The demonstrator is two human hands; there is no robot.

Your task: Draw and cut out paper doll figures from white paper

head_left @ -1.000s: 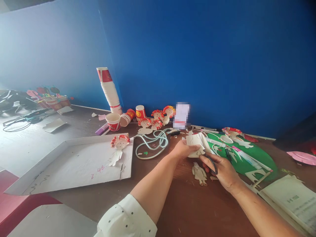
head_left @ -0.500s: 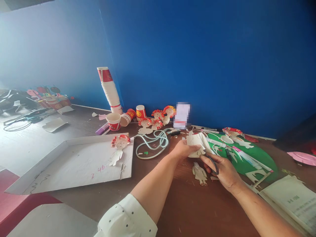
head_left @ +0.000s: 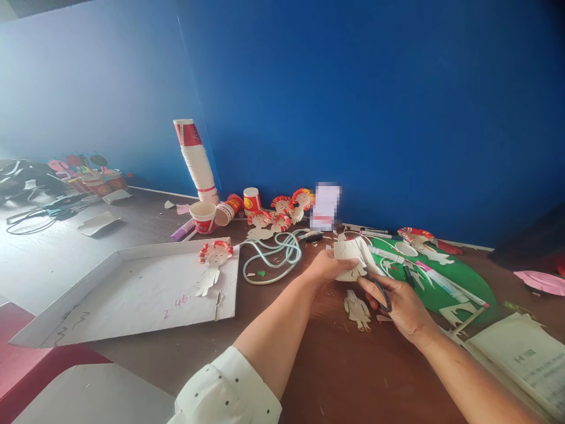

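A: What does the left hand do?
B: It is pinched firmly on the white paper, which is just beside the left edge of the green mat
A: And the right hand?
B: It is closed around the scissors, near the same edge of the green mat, and they meet the lower right side of the paper. I cannot tell how far they stand open
A: What is changed just now?
B: Almost nothing. Compared with one second ago, both hands and the paper keep nearly the same place, so I judge that the cut advances little
A: Is something else near?
B: Yes, a paper figure lies nearer to the person than the green mat, to its left, and a white tray is well to the left of the mat
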